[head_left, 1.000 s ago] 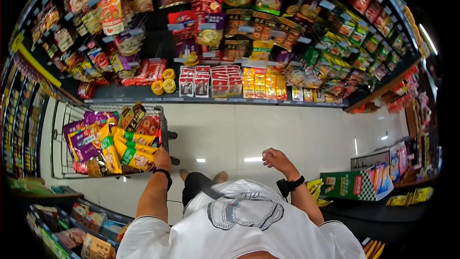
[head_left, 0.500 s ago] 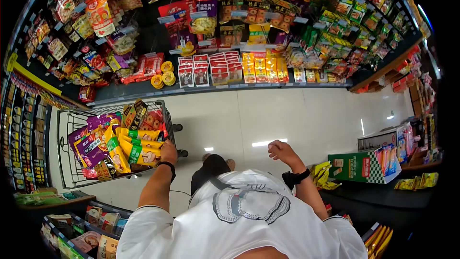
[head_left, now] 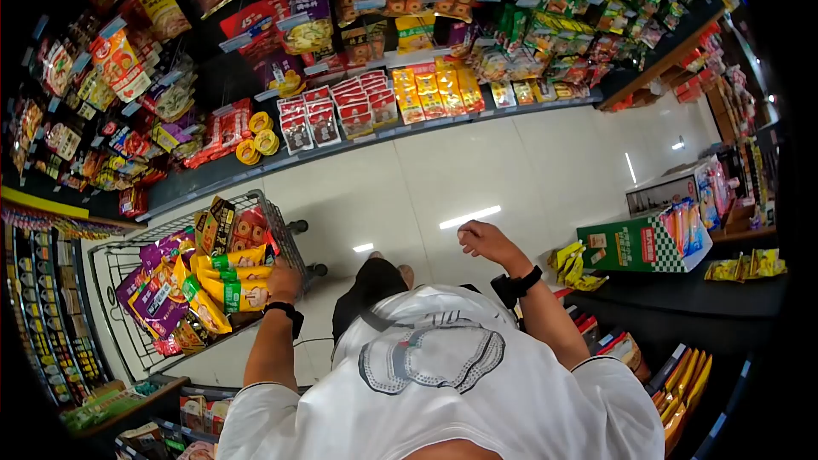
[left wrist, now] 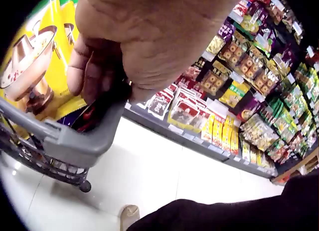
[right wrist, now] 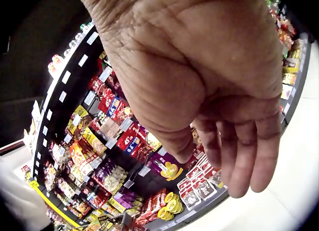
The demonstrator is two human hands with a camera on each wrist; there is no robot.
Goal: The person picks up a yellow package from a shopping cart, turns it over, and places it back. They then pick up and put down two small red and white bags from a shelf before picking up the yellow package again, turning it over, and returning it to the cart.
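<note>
The left hand [head_left: 284,283] curls round the rim of the cart [left wrist: 82,144]. Yellow packets [head_left: 234,274] lie inside, just off that hand at nine o'clock. Well apart toward three o'clock, the right hand [head_left: 488,243] hangs empty, fingers loosely bent.

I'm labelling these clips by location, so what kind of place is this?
Most likely a supermarket aisle: tagged shelves of packaged food, a wire shopping cart holding bags, and a green display box.

"45" on red hanging packet [right wrist: 131,146] and dark cart packet [head_left: 222,223]; other lettering unclear.
</note>
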